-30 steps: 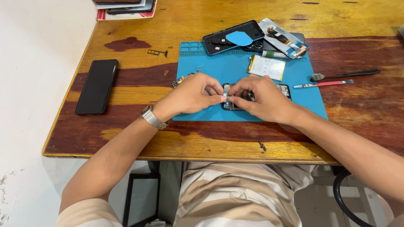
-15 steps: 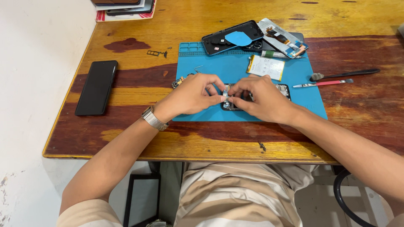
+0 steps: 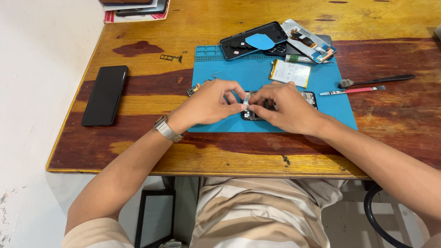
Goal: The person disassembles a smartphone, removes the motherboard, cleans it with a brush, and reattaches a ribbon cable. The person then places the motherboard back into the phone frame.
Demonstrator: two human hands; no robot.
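Both hands meet over opened black phone chassis (image 3: 307, 97) on blue silicone mat (image 3: 239, 73); left hand (image 3: 209, 103) and right hand (image 3: 280, 106) fingertips pinched together on small white-blue component (image 3: 246, 101).

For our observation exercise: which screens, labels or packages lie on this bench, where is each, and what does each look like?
Phone: left of the mat, black rectangle, screen dark.
Battery: upper mat, white labelled rectangle.
Display panel: past the mat's top edge, tilted, pale with coloured parts.
Booklets: far left corner, red-and-white stack.
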